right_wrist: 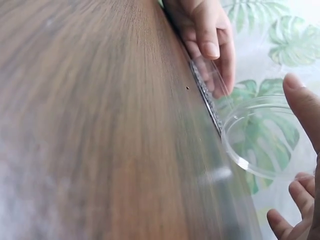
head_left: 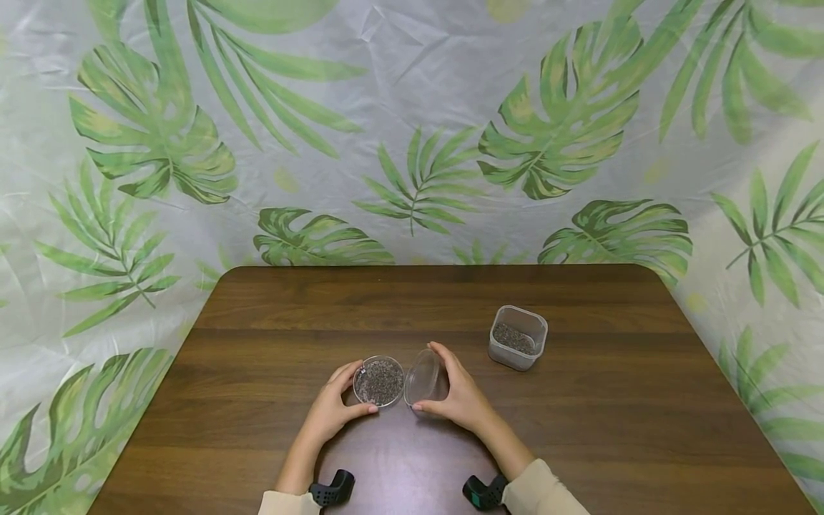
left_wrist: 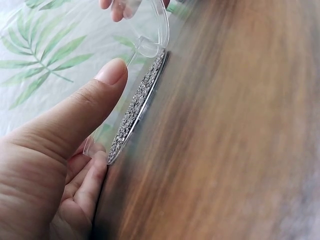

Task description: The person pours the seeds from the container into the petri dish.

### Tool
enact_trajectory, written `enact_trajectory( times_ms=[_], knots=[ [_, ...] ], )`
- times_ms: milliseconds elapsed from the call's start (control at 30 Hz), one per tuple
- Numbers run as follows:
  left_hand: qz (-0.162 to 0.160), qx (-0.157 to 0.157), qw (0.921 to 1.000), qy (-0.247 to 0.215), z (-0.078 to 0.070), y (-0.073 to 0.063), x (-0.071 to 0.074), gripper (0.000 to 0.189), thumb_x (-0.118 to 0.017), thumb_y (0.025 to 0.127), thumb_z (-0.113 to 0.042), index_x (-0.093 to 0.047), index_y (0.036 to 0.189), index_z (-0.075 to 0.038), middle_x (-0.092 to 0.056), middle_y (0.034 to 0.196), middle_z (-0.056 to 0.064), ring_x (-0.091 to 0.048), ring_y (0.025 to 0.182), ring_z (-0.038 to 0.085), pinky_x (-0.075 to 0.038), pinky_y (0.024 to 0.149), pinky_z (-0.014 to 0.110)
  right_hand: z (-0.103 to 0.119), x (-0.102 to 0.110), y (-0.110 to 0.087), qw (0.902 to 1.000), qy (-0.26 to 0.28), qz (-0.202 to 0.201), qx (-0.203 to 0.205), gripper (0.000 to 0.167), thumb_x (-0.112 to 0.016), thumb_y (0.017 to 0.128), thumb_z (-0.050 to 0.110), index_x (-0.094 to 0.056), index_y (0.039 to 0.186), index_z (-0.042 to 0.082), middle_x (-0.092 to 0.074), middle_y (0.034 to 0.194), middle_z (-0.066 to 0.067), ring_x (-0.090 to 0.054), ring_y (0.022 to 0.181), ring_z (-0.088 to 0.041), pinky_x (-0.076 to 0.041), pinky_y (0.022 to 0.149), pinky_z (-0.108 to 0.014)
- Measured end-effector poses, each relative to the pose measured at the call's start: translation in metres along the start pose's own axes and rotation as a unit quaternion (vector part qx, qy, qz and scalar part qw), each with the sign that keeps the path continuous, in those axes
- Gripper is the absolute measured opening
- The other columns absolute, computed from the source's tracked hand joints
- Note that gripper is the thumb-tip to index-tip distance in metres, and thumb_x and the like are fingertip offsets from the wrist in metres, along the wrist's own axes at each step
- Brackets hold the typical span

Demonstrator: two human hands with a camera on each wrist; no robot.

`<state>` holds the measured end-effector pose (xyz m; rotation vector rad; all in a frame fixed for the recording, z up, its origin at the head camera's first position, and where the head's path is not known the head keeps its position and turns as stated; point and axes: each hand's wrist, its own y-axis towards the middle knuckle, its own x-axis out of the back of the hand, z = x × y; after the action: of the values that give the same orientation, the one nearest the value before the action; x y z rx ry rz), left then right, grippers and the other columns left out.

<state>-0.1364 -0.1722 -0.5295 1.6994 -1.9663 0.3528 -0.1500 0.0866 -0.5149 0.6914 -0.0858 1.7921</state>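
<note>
A shallow round clear dish (head_left: 403, 386), holding dark grey granules (head_left: 381, 380), lies flat on the table. My left hand (head_left: 330, 409) holds it from the left, thumb at the near side and fingers round the far side. Just to the right, my right hand (head_left: 465, 395) grips a round clear lid (head_left: 422, 377) by its edge between thumb and fingers. The lid is tilted up, its lower edge close beside the dish's right rim. In the right wrist view the lid (right_wrist: 242, 163) shows as a see-through ring with nothing in it.
A square translucent tub (head_left: 508, 360) with some of the same grey granules at its bottom stands behind and to the right of the right hand. The brown wooden table (head_left: 611, 400) has a patterned curtain (head_left: 425, 93) behind it. Black straps (head_left: 335, 489) are on both wrists.
</note>
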Motion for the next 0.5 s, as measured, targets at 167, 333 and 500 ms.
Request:
enact_trajectory(
  times_ms=[167, 333, 500],
  knots=[
    [-0.002, -0.003, 1.0, -0.001, 0.001, 0.0, 0.0, 0.086, -0.082, 0.059, -0.031, -0.044, 0.131, -0.005, -0.045, 0.128, 0.008, -0.05, 0.111, 0.021, -0.038, 0.095, 0.037, 0.002, -0.004, 0.004, 1.0, 0.008, 0.003, 0.004, 0.1, -0.082, 0.059, 0.04, -0.028, 0.139, 0.011, -0.035, 0.138, -0.005, -0.034, 0.124, -0.023, -0.03, 0.101, -0.044],
    [-0.002, -0.006, 1.0, 0.0, 0.001, 0.0, 0.0, 0.085, -0.082, 0.059, -0.031, -0.045, 0.131, -0.005, -0.045, 0.128, 0.007, -0.05, 0.112, 0.021, -0.038, 0.095, 0.036, 0.003, -0.009, 0.009, 0.9997, 0.024, 0.002, -0.004, 0.098, -0.085, 0.058, 0.029, -0.03, 0.138, 0.014, -0.035, 0.137, -0.003, -0.035, 0.123, -0.022, -0.031, 0.101, -0.042],
    [-0.003, -0.009, 0.9999, -0.005, 0.0, 0.0, 0.001, 0.085, -0.083, 0.059, -0.03, -0.045, 0.131, -0.004, -0.046, 0.127, 0.008, -0.05, 0.111, 0.02, -0.039, 0.095, 0.036, 0.033, -0.002, 0.012, 0.9986, 0.051, 0.011, -0.011, 0.096, -0.085, 0.059, 0.015, -0.03, 0.137, 0.005, -0.035, 0.136, -0.014, -0.039, 0.117, -0.033, -0.034, 0.096, -0.048]
  ],
)
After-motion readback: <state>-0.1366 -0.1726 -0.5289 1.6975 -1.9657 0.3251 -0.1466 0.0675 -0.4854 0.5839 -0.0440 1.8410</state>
